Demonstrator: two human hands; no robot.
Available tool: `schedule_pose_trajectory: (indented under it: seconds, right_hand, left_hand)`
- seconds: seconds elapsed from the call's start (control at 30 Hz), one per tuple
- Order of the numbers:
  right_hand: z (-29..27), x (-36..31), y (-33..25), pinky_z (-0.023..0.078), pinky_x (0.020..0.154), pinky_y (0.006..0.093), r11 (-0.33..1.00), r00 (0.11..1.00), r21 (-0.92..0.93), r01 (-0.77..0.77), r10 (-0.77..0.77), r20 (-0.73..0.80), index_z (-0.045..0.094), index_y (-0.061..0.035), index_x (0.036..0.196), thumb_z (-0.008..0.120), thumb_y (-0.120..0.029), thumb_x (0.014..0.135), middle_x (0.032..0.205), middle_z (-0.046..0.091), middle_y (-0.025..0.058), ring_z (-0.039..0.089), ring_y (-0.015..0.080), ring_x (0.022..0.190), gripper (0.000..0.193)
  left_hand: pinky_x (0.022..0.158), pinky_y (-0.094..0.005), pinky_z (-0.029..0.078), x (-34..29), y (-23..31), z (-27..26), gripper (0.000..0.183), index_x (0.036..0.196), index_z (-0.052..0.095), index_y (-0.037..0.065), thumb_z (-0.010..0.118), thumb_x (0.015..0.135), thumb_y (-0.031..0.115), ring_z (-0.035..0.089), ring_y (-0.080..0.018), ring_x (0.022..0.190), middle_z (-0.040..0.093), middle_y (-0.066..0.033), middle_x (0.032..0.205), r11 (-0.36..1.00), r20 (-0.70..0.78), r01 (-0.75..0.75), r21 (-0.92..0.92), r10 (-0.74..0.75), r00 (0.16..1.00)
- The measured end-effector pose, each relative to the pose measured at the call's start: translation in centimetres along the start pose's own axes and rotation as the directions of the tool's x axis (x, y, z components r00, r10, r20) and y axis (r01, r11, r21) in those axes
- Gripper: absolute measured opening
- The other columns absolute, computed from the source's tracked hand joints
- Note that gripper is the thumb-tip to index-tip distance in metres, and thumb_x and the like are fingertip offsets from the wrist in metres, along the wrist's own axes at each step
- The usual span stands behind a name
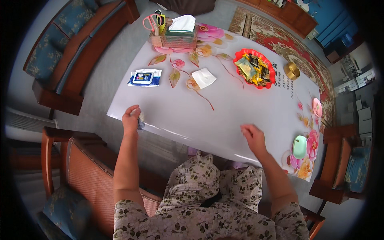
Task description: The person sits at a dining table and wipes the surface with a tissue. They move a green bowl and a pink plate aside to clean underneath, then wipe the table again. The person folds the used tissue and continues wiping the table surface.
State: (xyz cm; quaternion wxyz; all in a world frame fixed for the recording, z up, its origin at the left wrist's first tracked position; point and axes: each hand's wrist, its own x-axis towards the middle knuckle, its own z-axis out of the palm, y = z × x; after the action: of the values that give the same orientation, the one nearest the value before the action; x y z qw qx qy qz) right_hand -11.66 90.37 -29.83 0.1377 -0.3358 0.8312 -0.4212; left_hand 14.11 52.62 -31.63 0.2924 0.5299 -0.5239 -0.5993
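My left hand (pixel 131 118) is at the near left edge of the table, its fingers pinched together. Beside its fingers shows a small greyish, dark item (pixel 141 121), too unclear to name. Over the near right part of the tabletop is my right hand (pixel 254 138), its fingers curled in and nothing visible in them. A blue and white pack of wet wipes (pixel 145 78) lies beyond my left hand. Between the hands, farther back, a folded white tissue (pixel 204 78) rests on the flower-patterned table (pixel 188 116).
A clear organizer box (pixel 174 41) with tissues and pink-handled scissors (pixel 153 22) stands at the far left. Toward the right are a red tray (pixel 256 85) of wrapped snacks, a brass-coloured bowl (pixel 292 71), a pink dish (pixel 317 107) and a green dish (pixel 299 147). A wooden chair (pixel 86 170) is near left.
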Motion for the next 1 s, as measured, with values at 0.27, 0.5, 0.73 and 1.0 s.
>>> schedule_pose_trajectory:
  seconds: [0.27, 0.5, 0.73, 1.0]
  right_hand:
    - [7.9, 20.7, 0.2, 0.05, 0.074, 0.0369, 0.969, 0.994, -0.234, 0.083, -0.096, -0.045, 0.064, -0.0052, 0.104, 0.062, -0.023, 0.086, 0.093, 0.067, 0.0119, 0.065, 0.0266, 0.084, 0.025]
    - [13.6, 24.8, -2.9, 0.048, 0.079, 0.0373, 0.846, 0.995, -0.531, -0.038, 0.083, 0.062, 0.06, -0.006, 0.103, 0.069, -0.035, 0.078, 0.095, 0.064, 0.0093, 0.061, 0.0258, 0.093, 0.04]
    - [12.7, 26.9, -1.3, 0.047, 0.075, 0.03, 0.945, 0.924, 0.146, -0.291, 0.239, 0.299, 0.059, -0.003, 0.101, 0.071, -0.02, 0.076, 0.092, 0.061, 0.0072, 0.058, 0.0167, 0.085, 0.032]
    - [12.0, 28.4, -5.2, 0.049, 0.078, 0.0309, 0.747, 0.869, -0.51, 0.427, -0.496, 0.001, 0.06, -0.0085, 0.107, 0.066, -0.008, 0.081, 0.101, 0.065, 0.0076, 0.063, 0.0224, 0.089, 0.027]
  left_hand:
    - [0.081, -0.035, 0.048, 12.0, 0.1, -0.2, 0.04, 0.114, 0.061, 0.005, 0.067, 0.08, 0.022, 0.063, -0.0275, 0.089, 0.066, -0.0152, 0.098, 0.719, -0.153, -0.234, 0.654, 0.428, 0.891]
    - [0.088, -0.0374, 0.046, 16.5, 0.4, 0.5, 0.064, 0.115, 0.06, 0.0, 0.074, 0.072, 0.045, 0.061, -0.0321, 0.102, 0.064, -0.0204, 0.107, 0.734, -0.16, -0.082, 0.674, 0.253, 0.954]
    - [0.067, -0.0233, 0.046, 15.5, 0.5, -0.9, 0.016, 0.089, 0.06, 0.007, 0.071, 0.08, 0.015, 0.059, -0.0111, 0.076, 0.063, -0.0037, 0.084, 0.994, -0.039, -0.01, -0.109, 0.006, 0.999]
    - [0.06, -0.0243, 0.047, 15.9, -0.4, -2.7, 0.01, 0.084, 0.054, 0.012, 0.064, 0.084, 0.009, 0.058, -0.013, 0.068, 0.061, -0.0027, 0.078, 0.934, 0.053, 0.011, -0.358, 0.008, 0.999]
